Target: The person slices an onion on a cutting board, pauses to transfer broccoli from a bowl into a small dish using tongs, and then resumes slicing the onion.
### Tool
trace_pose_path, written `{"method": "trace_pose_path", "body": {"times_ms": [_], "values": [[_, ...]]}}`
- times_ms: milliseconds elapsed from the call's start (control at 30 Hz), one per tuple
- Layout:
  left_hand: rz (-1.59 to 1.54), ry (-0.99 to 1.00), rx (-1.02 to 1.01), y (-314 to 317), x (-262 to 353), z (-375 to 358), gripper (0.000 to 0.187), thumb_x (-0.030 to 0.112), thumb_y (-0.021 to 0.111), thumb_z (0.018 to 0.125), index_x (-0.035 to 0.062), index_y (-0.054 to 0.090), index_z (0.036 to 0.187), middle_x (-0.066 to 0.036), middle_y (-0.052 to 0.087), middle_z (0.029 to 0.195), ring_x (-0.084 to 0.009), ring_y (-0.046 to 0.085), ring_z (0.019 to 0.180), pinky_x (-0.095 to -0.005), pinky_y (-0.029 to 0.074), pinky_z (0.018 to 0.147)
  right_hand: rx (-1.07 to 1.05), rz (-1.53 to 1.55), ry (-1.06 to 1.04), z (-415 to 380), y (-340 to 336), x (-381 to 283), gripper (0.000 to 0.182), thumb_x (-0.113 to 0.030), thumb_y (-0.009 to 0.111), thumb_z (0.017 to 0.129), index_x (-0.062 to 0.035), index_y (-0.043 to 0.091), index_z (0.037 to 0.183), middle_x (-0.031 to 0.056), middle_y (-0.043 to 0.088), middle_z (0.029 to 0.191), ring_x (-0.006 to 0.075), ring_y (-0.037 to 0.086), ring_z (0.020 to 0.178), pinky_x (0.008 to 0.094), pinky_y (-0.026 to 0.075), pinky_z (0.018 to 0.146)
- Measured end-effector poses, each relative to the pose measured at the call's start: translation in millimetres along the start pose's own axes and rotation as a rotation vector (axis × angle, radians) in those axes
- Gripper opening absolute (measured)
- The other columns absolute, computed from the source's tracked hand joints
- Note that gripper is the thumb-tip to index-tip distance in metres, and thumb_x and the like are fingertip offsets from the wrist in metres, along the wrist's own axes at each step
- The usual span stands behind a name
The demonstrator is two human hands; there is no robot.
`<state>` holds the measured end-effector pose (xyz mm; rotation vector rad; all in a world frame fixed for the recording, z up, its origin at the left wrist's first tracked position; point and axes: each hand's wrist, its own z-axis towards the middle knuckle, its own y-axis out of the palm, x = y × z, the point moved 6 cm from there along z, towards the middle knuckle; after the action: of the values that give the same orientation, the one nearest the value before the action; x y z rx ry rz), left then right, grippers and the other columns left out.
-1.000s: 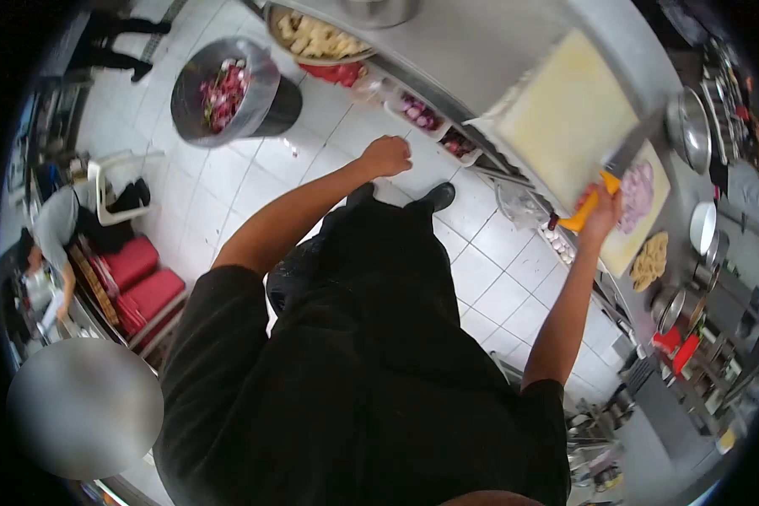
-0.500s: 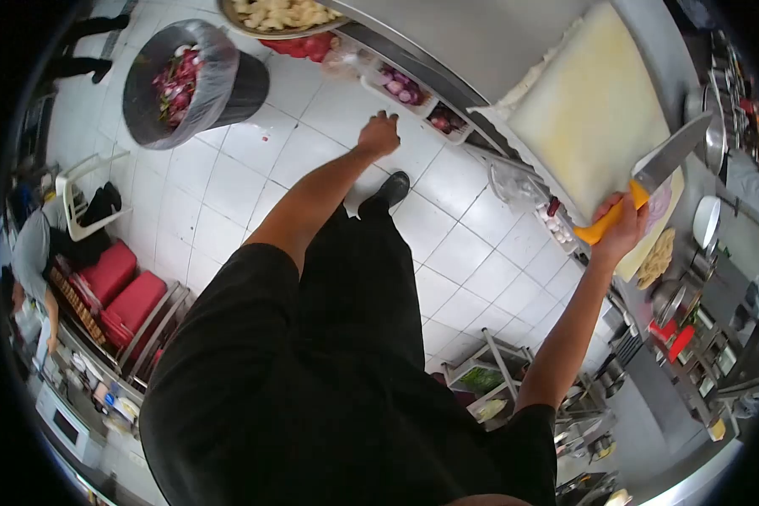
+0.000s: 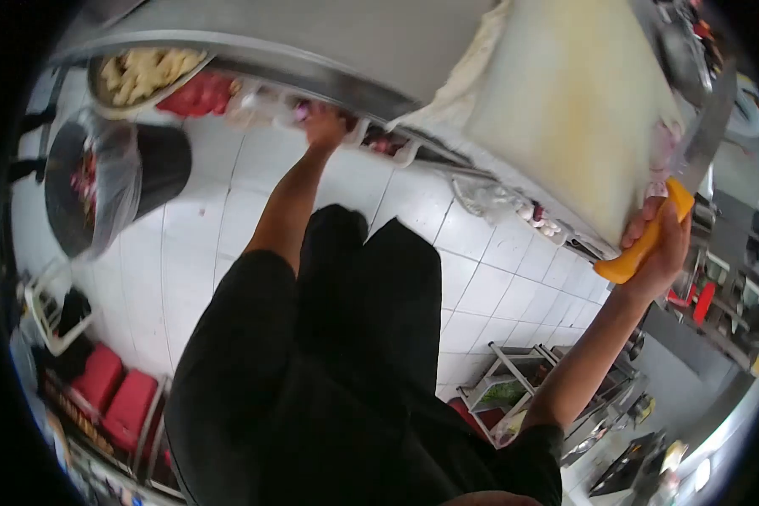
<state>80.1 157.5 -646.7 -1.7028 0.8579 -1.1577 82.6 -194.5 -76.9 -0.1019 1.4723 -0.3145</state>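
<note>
My right hand (image 3: 664,257) is wrapped around the orange handle of a large kitchen knife (image 3: 710,139). Its blade points up and away, over the right edge of a white cutting board (image 3: 557,101). Beside the blade, sliced red onion (image 3: 663,156) lies at that edge. Below the steel counter, my left hand (image 3: 323,128) reaches into a white container of peeled red onions (image 3: 302,111). Blur and the counter edge hide its fingers. Darker red onions (image 3: 384,145) sit in the container just to the right.
A lined black bin (image 3: 162,169) with onion scraps stands at left. Above it are a bowl of ginger (image 3: 148,76) and a red bag (image 3: 198,94). Garlic (image 3: 538,218) and a clear bag (image 3: 485,198) sit under the counter (image 3: 312,38). A wheeled rack (image 3: 497,384) stands at lower right.
My left hand has moved from above the floor into the onion container. My right hand, still holding the knife, has shifted right and slightly down in view; the counter now fills more of the view.
</note>
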Motion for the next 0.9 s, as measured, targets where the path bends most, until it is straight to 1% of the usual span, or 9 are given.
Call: {"method": "trace_pose_path", "body": {"times_ms": [33,67,133,200,300,500,633,733,900], "values": [[-0.024,-0.005,0.014,-8,0,2,0.054,0.035,0.06,0.089,0.0139,0.05,0.137,-0.021,0.036,0.148,-0.0461,0.044,0.128,-0.0546,0.04,0.104,-0.004,-0.001,0.022,-1,-6,5,0.027,-0.021,0.052,0.099,-0.0019,0.051,0.117,0.0052,0.055,0.083,0.0097,0.051,0.056,0.0233,0.041,0.045],[-0.045,-0.005,0.024,-9,1,6,0.054,0.036,0.06,0.089,0.0139,0.051,0.137,-0.02,0.037,0.147,-0.046,0.044,0.128,-0.0545,0.04,0.104,0.004,-0.064,0.01,-1,-3,1,0.027,-0.022,0.053,0.097,-0.002,0.051,0.115,0.0055,0.056,0.081,0.0096,0.051,0.053,0.023,0.041,0.042],[-0.064,0.03,0.05,-13,6,18,0.054,0.036,0.061,0.088,0.0139,0.051,0.136,-0.02,0.038,0.146,-0.0457,0.045,0.127,-0.0544,0.041,0.103,0.028,-0.048,0.003,-2,-7,4,0.026,-0.022,0.054,0.096,-0.0025,0.051,0.113,0.0052,0.056,0.078,0.0095,0.05,0.049,0.0227,0.04,0.041],[-0.049,0.063,0.067,-20,10,29,0.054,0.037,0.061,0.088,0.0139,0.052,0.136,-0.02,0.039,0.145,-0.0454,0.045,0.126,-0.0542,0.041,0.103,0.018,0.092,-0.006,-5,-1,-2,0.021,-0.015,0.057,0.096,-0.0022,0.053,0.112,0.0055,0.058,0.074,0.0119,0.054,0.05,0.0245,0.043,0.043],[-0.044,0.07,0.057,-25,12,30,0.054,0.038,0.061,0.087,0.014,0.053,0.134,-0.02,0.04,0.143,-0.045,0.046,0.125,-0.054,0.041,0.102,0.088,0.112,0.038,-9,-3,-4,0.023,-0.014,0.058,0.095,-0.0016,0.052,0.114,0.0059,0.058,0.073,0.0133,0.055,0.05,0.0264,0.044,0.044],[-0.074,0.014,0.042,-25,5,27,0.053,0.039,0.063,0.086,0.014,0.055,0.132,-0.019,0.043,0.14,-0.0441,0.048,0.123,-0.0536,0.042,0.1,0.041,0.167,0.06,-8,1,-11,0.03,-0.011,0.055,0.096,0.0014,0.048,0.123,0.0077,0.058,0.07,0.015,0.054,0.049,0.0287,0.043,0.045],[-0.077,-0.01,0.024,-25,5,18,0.053,0.041,0.063,0.085,0.014,0.056,0.131,-0.019,0.045,0.138,-0.0436,0.049,0.121,-0.0533,0.043,0.099,0.064,0.185,0.101,-9,2,-12,0.031,-0.008,0.053,0.096,0.0018,0.046,0.125,0.0081,0.058,0.07,0.0153,0.053,0.048,0.0292,0.043,0.046],[-0.078,-0.028,0.018,-33,6,14,0.053,0.041,0.064,0.084,0.014,0.057,0.13,-0.018,0.046,0.136,-0.0431,0.05,0.12,-0.0531,0.043,0.098,0.016,0.155,0.092,-7,0,-11,0.031,-0.007,0.053,0.096,0.0015,0.046,0.124,0.0082,0.058,0.07,0.0152,0.053,0.048,0.0291,0.043,0.046],[-0.086,-0.069,0.016,-28,1,11,0.054,0.043,0.065,0.083,0.014,0.058,0.128,-0.018,0.049,0.133,-0.0424,0.052,0.118,-0.0528,0.044,0.097,0.015,0.139,0.07,-8,2,-10,0.03,-0.008,0.053,0.095,0.0014,0.046,0.124,0.0082,0.058,0.07,0.0149,0.053,0.048,0.0292,0.044,0.046]]}}
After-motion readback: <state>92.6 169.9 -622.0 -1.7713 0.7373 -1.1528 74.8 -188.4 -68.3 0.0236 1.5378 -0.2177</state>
